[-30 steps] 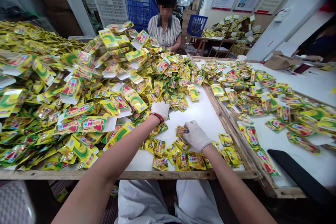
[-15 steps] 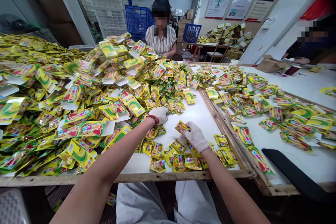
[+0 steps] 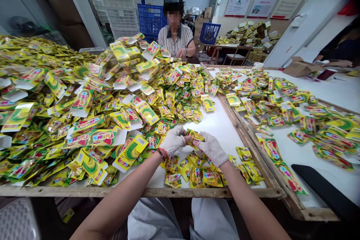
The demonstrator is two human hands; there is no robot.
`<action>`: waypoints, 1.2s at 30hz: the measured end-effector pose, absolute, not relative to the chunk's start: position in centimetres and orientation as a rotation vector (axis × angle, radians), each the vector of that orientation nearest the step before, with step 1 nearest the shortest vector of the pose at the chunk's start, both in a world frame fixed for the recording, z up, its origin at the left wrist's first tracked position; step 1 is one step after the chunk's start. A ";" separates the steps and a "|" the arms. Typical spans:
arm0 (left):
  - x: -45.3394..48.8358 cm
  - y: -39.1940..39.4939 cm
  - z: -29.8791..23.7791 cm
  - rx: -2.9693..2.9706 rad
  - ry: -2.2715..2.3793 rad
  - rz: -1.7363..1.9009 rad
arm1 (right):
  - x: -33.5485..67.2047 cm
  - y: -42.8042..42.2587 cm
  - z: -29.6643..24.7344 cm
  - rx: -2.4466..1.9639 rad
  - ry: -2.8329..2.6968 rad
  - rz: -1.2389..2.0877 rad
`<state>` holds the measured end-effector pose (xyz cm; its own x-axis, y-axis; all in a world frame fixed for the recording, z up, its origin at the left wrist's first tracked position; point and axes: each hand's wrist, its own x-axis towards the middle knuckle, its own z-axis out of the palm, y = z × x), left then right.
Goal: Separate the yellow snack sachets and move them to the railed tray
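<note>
My left hand (image 3: pixel 173 141) and my right hand (image 3: pixel 213 148), both in white gloves, pinch one small yellow candy packet (image 3: pixel 194 137) between them just above the white table top (image 3: pixel 218 123). Below my hands lies a loose row of the same small packets (image 3: pixel 197 174) along the near wooden edge (image 3: pixel 146 192). A huge heap of yellow packets and flat cardboard sleeves (image 3: pixel 84 97) covers the table to the left, close to my left hand.
A second white table (image 3: pixel 317 157) on the right holds scattered packets, with a dark flat object (image 3: pixel 326 191) at its near corner. A person in a striped shirt (image 3: pixel 176 37) sits across the table. Blue crates (image 3: pixel 150 17) and white crates stand behind.
My left hand drew back from the heap and met my right hand. My right hand lifted a packet from the row, and both hands now hold it.
</note>
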<state>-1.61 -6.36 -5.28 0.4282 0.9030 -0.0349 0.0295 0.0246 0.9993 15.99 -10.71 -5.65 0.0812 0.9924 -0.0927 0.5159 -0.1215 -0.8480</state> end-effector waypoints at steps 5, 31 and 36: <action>-1.4 -6.4 -5.2 1.469 0.995 0.845 | 15.8 -10.9 -6.0 -1.623 -1.460 0.773; -3.3 -6.1 -1.2 1.448 0.611 0.922 | 15.2 -12.7 -4.6 -0.945 -0.822 1.472; -4.8 -5.3 -0.9 1.920 0.843 0.977 | 15.9 -12.3 -4.4 -1.317 -1.042 1.180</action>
<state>-4.83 -5.34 -0.93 0.4788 0.8179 0.3191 0.1957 -0.4537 0.8694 15.91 -12.33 -4.40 0.1397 0.9861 -0.0900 -0.0327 -0.0863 -0.9957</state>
